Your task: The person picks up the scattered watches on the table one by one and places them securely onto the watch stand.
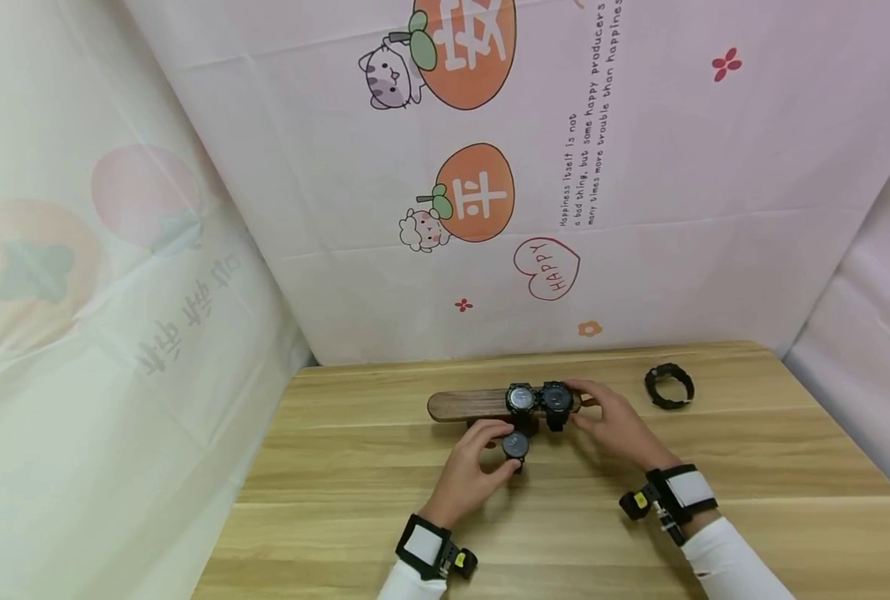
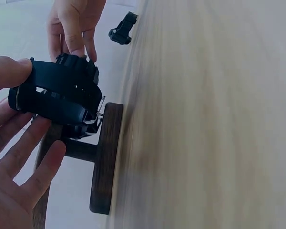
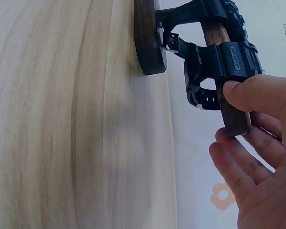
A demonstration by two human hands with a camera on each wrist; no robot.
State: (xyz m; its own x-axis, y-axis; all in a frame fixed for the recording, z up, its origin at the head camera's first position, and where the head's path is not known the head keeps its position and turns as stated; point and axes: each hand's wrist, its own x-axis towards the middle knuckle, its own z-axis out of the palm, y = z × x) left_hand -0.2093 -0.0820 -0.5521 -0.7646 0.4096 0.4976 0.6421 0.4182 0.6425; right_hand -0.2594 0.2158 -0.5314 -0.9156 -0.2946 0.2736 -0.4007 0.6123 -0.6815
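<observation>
A dark wooden watch stand (image 1: 466, 406) has a raised horizontal bar, with two black wristwatches around its right half. One, with a pale face (image 1: 521, 398), sits left of a dark-faced wristwatch (image 1: 557, 397). My right hand (image 1: 616, 425) grips that dark-faced one at the bar's right end; in the right wrist view its thumb lies at the strap's edge and the other fingers are behind the bar. In front of the stand my left hand (image 1: 469, 468) pinches a third black wristwatch (image 2: 57, 90) between thumb and fingers, its strap closed in a loop.
Another black wristwatch (image 1: 669, 387) lies on the wooden table (image 1: 340, 500) to the right of the stand, near the back edge. A white printed cloth (image 1: 640, 275) hangs behind the table, with more cloth at both sides. The stand's base (image 2: 107, 167) rests on the table.
</observation>
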